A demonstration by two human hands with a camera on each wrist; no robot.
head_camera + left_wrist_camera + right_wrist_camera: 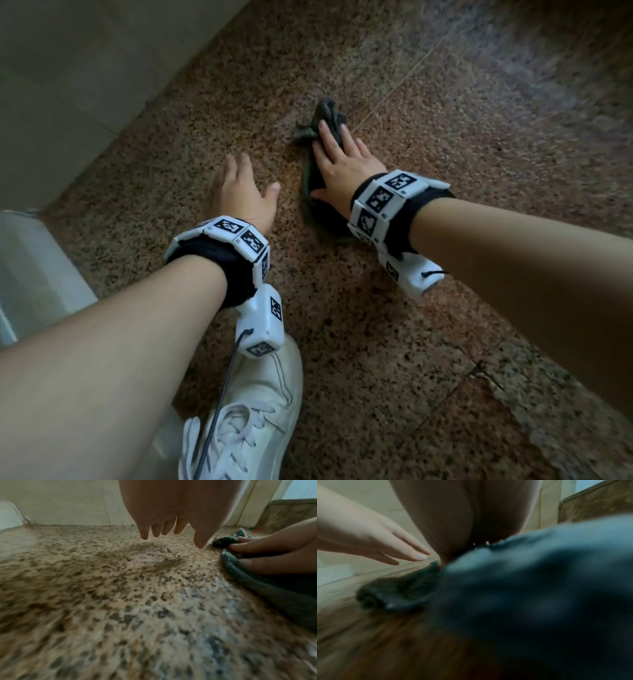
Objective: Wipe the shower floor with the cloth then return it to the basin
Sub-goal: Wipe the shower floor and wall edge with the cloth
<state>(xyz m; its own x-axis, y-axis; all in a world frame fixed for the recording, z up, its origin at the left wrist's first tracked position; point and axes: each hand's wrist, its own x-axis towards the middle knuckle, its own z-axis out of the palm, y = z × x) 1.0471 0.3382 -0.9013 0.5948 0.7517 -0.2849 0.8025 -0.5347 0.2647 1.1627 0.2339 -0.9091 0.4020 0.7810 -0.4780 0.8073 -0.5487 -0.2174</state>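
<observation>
Nearest the person, a white laced sneaker (260, 411) stands on the speckled brown granite shower floor (394, 342), below the left forearm. Further out, both wrists wear black bands with white marker-printed blocks (236, 236). The left hand (239, 192) lies just to the left of the grip, fingers straight and spread; the left wrist view shows its fingertips (144, 536) pointing down at the floor, and whether they touch it cannot be told. It holds nothing. The right hand (339, 164) lies palm down on the dark grey-green terry cloth (329, 113), fingers straight and slightly apart, pressing it flat against the floor; the thumb lies on the cloth's left edge. The cloth is bunched, partly under the palm and wrist, with a crumpled end sticking out beyond the fingertips. Just right of that end, a thin pale joint line (404, 78) runs diagonally away. Far left of the grip rises a pale tiled wall (85, 68).
</observation>
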